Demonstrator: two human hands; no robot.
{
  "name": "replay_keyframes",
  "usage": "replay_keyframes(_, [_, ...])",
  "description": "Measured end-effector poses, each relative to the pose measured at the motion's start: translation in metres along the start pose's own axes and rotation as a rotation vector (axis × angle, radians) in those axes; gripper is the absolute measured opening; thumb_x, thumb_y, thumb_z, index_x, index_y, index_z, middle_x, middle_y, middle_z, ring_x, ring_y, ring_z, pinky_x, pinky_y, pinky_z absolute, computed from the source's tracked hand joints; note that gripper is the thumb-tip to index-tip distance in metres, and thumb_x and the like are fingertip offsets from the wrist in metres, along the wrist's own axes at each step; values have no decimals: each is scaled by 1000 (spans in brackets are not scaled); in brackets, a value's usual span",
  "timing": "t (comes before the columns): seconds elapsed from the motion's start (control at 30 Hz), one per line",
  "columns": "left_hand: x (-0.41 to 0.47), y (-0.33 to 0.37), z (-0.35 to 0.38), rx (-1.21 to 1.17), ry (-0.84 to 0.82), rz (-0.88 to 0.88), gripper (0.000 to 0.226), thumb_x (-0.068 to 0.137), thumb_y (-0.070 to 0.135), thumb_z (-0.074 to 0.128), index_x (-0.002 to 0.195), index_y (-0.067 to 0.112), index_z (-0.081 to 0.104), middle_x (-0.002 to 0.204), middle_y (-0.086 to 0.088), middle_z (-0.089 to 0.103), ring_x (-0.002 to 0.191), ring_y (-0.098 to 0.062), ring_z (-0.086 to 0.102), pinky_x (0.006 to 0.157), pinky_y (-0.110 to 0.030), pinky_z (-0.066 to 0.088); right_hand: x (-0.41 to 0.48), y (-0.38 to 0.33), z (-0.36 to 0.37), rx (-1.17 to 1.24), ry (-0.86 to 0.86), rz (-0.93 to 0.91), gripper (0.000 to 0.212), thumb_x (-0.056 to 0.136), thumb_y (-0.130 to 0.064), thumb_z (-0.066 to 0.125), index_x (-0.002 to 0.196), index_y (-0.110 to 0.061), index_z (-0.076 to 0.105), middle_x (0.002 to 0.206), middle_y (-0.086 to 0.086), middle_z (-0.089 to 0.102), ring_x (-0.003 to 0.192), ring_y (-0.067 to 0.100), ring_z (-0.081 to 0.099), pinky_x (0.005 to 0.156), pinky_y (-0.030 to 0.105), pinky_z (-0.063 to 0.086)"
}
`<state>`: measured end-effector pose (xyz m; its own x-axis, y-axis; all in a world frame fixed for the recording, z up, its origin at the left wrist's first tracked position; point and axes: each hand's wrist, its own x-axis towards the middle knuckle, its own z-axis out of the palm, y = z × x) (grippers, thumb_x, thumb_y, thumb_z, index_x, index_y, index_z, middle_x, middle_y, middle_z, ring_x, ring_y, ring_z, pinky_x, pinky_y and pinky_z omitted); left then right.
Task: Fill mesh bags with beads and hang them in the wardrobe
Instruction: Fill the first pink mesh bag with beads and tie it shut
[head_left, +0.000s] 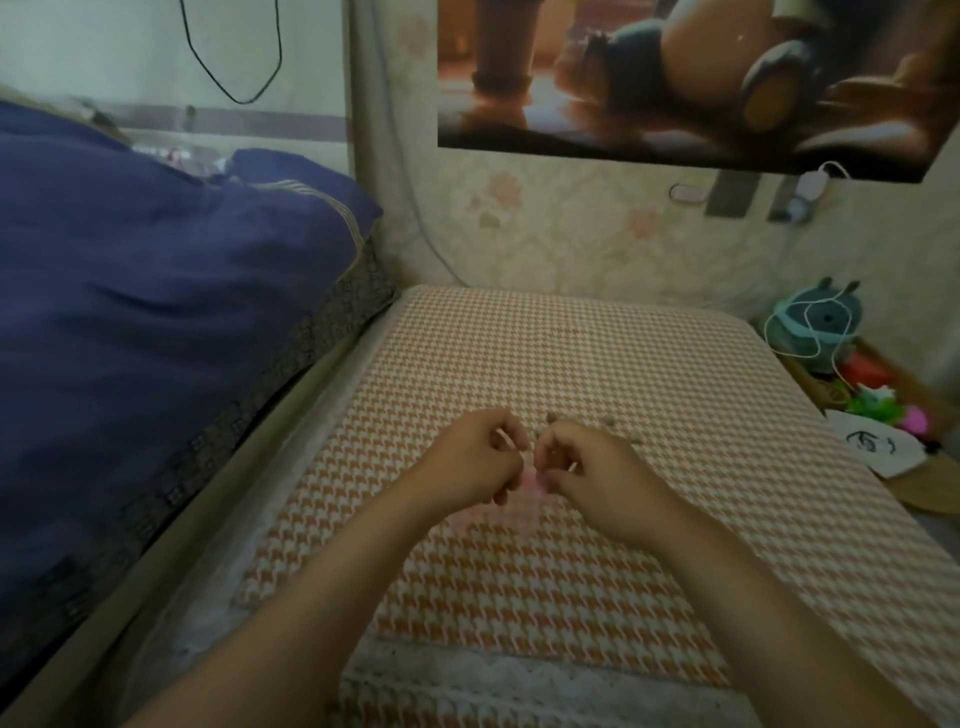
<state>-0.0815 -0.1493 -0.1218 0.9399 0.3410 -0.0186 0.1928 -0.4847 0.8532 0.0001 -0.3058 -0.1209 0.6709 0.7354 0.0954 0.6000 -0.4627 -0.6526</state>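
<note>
Left hand (467, 460) and right hand (589, 470) pinch blurred, half-hidden pink bag (530, 483).

Surface (597, 358): covered with an orange-and-white houndstooth cloth, with white lace trim (519, 673) along the near edge. Bed (291, 400): directly left of the surface and standing higher, carrying a dark blue quilt (156, 291) with a patterned grey border. Back wall: pale floral wallpaper (597, 244), with a large poster (675, 78) hung above. Left wall: plain, with a black cable (234, 67) hanging in a loop. Right of the surface: teal plush toy (813, 325) with a white cord draped over it. Lighting: dim and even.
</note>
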Motion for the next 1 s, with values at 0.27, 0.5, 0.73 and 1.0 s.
replay_keyframes(0.27, [15,-9,5,49,-44,118,16,87,7,53,83,19,64,59,1,63,52,-15,62,52,-29,48,7,7,-1,-266,-152,-53,31,99,-18,51,110,-33,75,104,-14,70,91,1,62,85,31,53])
replay_keyframes(0.5, [13,-12,-3,268,-138,155,31,88,9,53,75,27,74,53,13,56,51,-12,52,52,-28,44,0,4,-8,-337,-280,-5,12,87,-45,59,90,-39,69,87,-17,66,76,0,60,73,30,54])
replay_keyframes(0.73, [9,-11,-13,381,-253,151,27,90,26,47,89,30,74,79,10,67,69,-2,59,66,-34,52,2,4,-8,-433,-165,-148,15,93,-44,64,102,-37,74,92,-21,63,82,-2,58,77,28,53])
replay_keyframes(1.0, [16,-12,-12,549,-293,222,19,80,44,50,81,31,64,81,7,67,74,-12,61,71,-41,55,-5,16,-14,-464,-153,-167,10,90,-46,63,90,-37,68,89,-17,61,78,0,55,73,34,53])
